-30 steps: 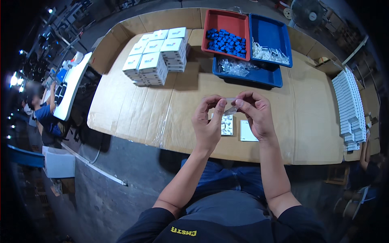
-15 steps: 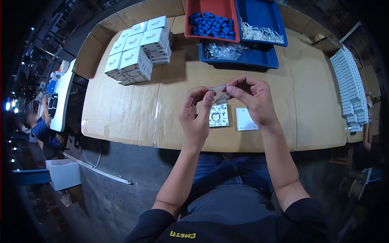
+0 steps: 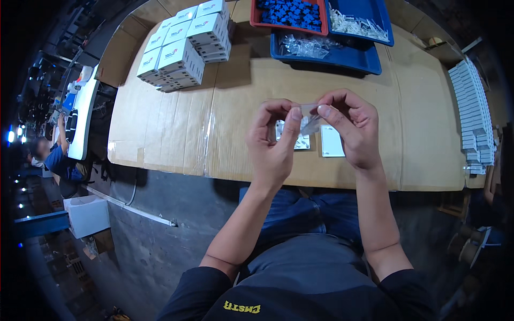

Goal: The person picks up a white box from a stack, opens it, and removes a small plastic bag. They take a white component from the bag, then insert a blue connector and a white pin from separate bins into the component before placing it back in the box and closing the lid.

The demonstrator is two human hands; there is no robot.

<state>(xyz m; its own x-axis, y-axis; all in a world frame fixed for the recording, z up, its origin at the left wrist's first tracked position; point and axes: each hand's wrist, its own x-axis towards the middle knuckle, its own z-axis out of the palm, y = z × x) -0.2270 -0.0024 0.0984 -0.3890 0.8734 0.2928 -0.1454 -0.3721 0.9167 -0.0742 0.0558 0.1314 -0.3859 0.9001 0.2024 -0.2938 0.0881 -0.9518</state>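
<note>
Between my two hands a small clear plastic bag (image 3: pixel 309 124) is stretched by its top edge. My left hand (image 3: pixel 274 140) pinches one end of that edge with thumb and fingertips. At the other end, my right hand (image 3: pixel 354 131) pinches it the same way. The bag hangs above the table; what it may contain is too unclear to tell. Beneath it lies a white piece with a grey pattern (image 3: pixel 303 143), partly hidden by my left hand. A flat white square piece (image 3: pixel 332 142) rests to its right, partly behind my right hand.
White boxes (image 3: pixel 176 56) stand stacked at the back left. A red tray (image 3: pixel 286 27) of blue parts and a blue tray (image 3: pixel 361 29) of white parts sit above another blue tray (image 3: pixel 348 61) with clear bags. Long white stacks (image 3: pixel 472 115) line the right edge.
The view has tilted, so the table and trays appear higher. Both hands have shifted a little to the right, still pinching the bag.
</note>
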